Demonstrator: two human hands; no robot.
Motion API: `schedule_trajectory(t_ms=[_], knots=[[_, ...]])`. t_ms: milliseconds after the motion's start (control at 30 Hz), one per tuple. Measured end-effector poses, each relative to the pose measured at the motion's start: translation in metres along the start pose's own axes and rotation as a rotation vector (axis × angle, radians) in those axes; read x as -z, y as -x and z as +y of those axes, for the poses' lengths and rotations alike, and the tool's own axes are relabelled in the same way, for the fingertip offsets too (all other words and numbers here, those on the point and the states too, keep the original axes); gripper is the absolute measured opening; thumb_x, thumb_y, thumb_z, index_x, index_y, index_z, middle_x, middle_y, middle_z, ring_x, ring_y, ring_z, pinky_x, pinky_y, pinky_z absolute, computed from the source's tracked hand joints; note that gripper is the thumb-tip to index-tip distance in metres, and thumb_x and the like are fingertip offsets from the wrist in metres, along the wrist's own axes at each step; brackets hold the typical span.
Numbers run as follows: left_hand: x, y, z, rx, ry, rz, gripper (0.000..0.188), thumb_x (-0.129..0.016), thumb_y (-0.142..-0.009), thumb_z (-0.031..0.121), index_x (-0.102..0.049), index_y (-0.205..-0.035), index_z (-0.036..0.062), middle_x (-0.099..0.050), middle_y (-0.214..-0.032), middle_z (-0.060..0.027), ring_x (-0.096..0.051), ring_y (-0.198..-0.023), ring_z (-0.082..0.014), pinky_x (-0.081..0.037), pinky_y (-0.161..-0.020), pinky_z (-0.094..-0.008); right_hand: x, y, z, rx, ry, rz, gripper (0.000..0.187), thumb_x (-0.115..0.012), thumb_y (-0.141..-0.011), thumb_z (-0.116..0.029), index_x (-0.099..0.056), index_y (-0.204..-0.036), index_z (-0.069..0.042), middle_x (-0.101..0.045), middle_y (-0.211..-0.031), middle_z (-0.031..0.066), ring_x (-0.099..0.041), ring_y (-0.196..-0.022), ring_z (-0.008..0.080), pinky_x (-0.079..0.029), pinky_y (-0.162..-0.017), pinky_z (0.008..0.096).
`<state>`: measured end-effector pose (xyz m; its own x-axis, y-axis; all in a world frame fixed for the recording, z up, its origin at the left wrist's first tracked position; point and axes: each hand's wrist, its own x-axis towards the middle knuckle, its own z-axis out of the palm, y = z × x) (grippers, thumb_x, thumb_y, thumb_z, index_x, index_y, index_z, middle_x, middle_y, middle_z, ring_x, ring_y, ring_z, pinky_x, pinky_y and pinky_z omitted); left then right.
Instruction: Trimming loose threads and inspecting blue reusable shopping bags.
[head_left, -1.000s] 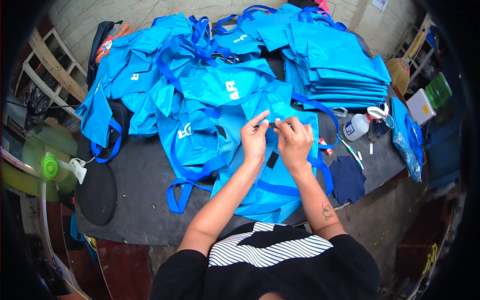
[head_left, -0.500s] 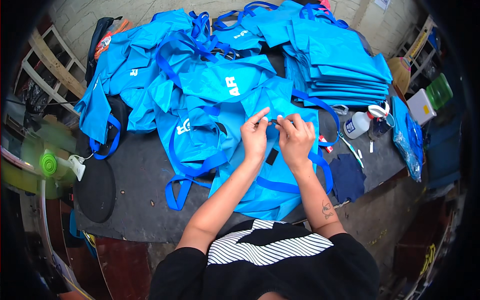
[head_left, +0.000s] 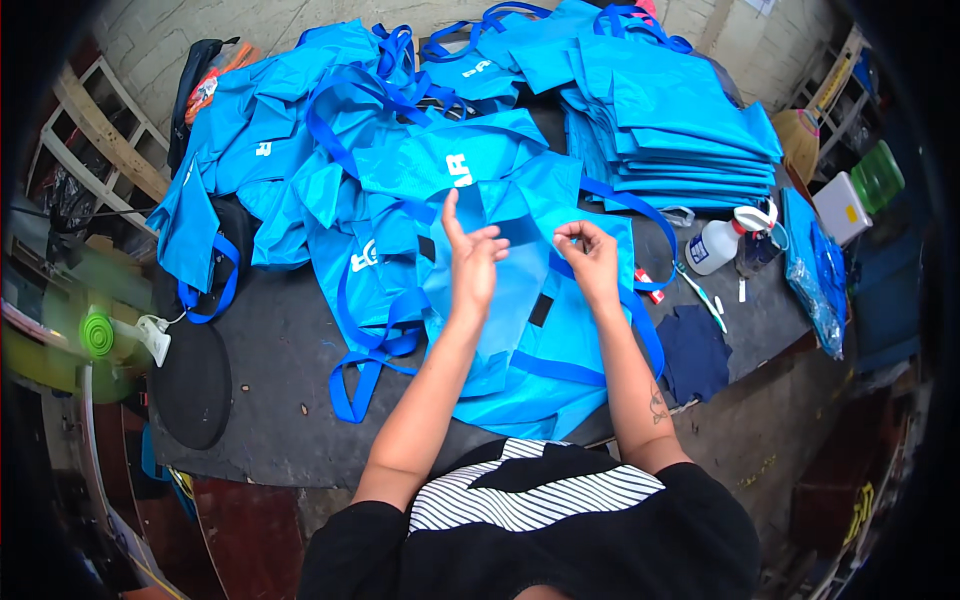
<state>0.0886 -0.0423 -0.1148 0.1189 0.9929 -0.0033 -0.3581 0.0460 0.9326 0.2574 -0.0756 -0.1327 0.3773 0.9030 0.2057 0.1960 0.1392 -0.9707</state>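
A light-blue bag lies spread in front of me with its mouth open, so its paler inside shows. Two small black patches, one near each side of the mouth, sit on it. My left hand is over the bag's left part, fingers apart and holding nothing. At the bag's right side, my right hand has thumb and fingertips pinched together; whatever may be between them is too small to make out. A blue strap crosses the near part of the bag, below the right hand.
Loose blue bags heap up at far left, and a folded bag stack stands far right. A white spray bottle, a toothbrush and dark cloth scraps lie right. A green fan is at left.
My hands have come apart from their meeting point over the bag. The left moved left and its fingers opened; the right stayed close by, still pinched. The bag's mouth now gapes wider.
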Motion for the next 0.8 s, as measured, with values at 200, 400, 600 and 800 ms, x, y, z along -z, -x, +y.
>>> schedule_trajectory(t_ms=[200,400,600,800], knots=[[0.021,-0.024,0.006,0.01,-0.125,0.115,0.062,-0.048,-0.083,0.012,-0.034,-0.142,0.0276,-0.044,-0.117,-0.0167,-0.05,-0.098,-0.0202,-0.043,-0.086,-0.0355,-0.028,-0.012,-0.01,0.096,0.133,0.043,0.02,-0.073,-0.078,-0.012,-0.067,-0.093,0.001,-0.062,-0.081,0.0049,-0.056,-0.07,0.0104,-0.045,-0.062,0.0268],[0.014,-0.05,0.004,0.173,-0.173,-0.166,0.046,-0.047,-0.089,0.026,-0.045,-0.135,0.0236,-0.039,-0.131,-0.0134,-0.048,-0.103,-0.0272,-0.041,-0.09,-0.0431,-0.025,-0.047,0.009,0.041,-0.184,-0.041,0.017,-0.067,-0.081,-0.013,-0.063,-0.092,-0.001,-0.057,-0.075,0.0052,-0.05,-0.055,0.0135,-0.041,-0.055,0.029],[0.001,-0.051,0.003,0.261,0.086,-0.049,0.04,-0.043,-0.092,0.025,-0.041,-0.133,0.0216,-0.043,-0.127,-0.0156,-0.053,-0.101,-0.0333,-0.048,-0.084,-0.0435,-0.009,-0.047,0.005,-0.237,-0.652,-0.094,0.024,-0.062,-0.087,-0.025,-0.058,-0.078,-0.003,-0.05,-0.064,0.0014,-0.042,-0.047,0.0075,-0.033,-0.049,0.0256],[-0.004,-0.058,-0.017,0.114,0.274,-0.006,0.04,-0.046,-0.091,0.013,-0.034,-0.129,0.0148,-0.045,-0.116,-0.0214,-0.057,-0.092,-0.0353,-0.054,-0.079,-0.0444,-0.028,-0.054,0.022,0.201,0.38,0.061,0.024,-0.072,-0.079,-0.019,-0.066,-0.095,-0.002,-0.053,-0.062,-0.0007,-0.048,-0.053,0.0107,-0.038,-0.052,0.0246]])
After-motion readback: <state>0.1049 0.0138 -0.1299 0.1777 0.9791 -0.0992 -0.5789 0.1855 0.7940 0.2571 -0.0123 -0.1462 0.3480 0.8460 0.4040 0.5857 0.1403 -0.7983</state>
